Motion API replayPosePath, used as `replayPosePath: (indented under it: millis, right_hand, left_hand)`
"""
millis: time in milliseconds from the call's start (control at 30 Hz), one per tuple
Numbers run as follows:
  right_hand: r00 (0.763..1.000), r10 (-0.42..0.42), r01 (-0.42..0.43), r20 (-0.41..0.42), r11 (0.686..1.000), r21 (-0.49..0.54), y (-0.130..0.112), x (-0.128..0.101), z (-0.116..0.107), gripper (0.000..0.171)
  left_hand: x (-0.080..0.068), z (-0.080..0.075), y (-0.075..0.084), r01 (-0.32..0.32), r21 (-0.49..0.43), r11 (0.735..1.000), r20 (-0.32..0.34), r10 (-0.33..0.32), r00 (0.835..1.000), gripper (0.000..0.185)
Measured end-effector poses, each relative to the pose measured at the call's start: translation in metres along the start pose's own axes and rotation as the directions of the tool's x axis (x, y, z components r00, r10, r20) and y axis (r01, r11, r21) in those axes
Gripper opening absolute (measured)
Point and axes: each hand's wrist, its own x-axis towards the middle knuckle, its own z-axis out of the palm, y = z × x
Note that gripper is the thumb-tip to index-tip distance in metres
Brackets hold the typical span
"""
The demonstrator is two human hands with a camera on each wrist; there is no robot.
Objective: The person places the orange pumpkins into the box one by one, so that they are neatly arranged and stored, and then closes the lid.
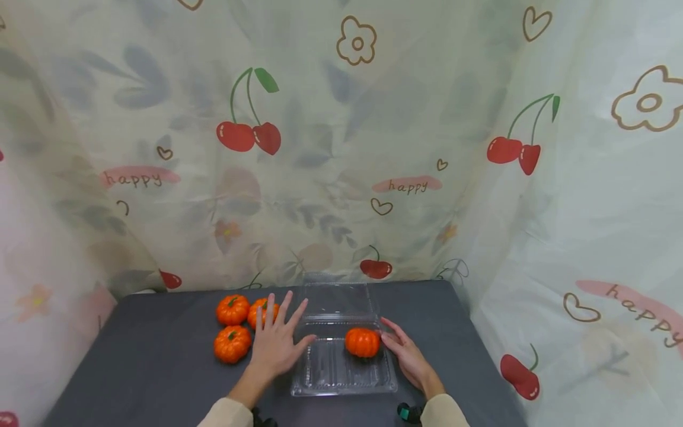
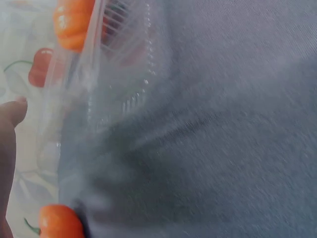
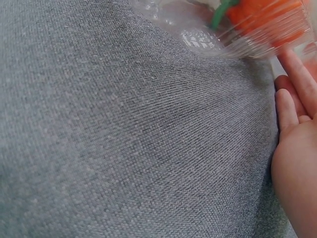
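A clear plastic clamshell box [image 1: 344, 392] lies on the dark cloth, its lid [image 1: 336, 298] folded back. Inside its right half sits a small orange pumpkin [image 1: 363, 342], which also shows through the box wall in the right wrist view. My right hand [image 1: 409, 359] is at the box's right side, fingertips right at the wall and fingers loosely extended. Spread wide, my left hand [image 1: 274, 345] hovers near the box's left edge with nothing in it. Left of that hand are three more pumpkins [image 1: 232, 344], one partly hidden behind its fingers.
Dark grey cloth [image 1: 160, 356] covers the table. A patterned curtain [image 1: 320, 178] hangs around the back and sides. Small black objects lie near both wrists, the right one [image 1: 409, 413] with a green patch.
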Motion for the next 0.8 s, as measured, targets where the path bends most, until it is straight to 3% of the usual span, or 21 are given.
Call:
replayPosePath:
  millis: [300,600,800]
  right_hand:
    - [1.000,0.014,-0.014,-0.010,1.000,-0.002,-0.002,0.002,-0.001,0.061]
    - [1.000,0.015,-0.015,-0.019,1.000,0.003,-0.004,0.000,0.001,0.059]
    - [1.000,0.015,-0.015,-0.016,1.000,0.002,-0.003,-0.001,0.001,0.058]
  left_hand:
    - [-0.018,-0.009,-0.025,0.049,-0.006,0.999,-0.036,-0.049,0.998,0.073]
    - [-0.027,-0.017,-0.049,0.111,-0.038,0.993,-0.084,-0.114,0.990,0.070]
    - [-0.035,-0.021,-0.069,0.187,-0.090,0.978,-0.062,-0.193,0.979,0.073]
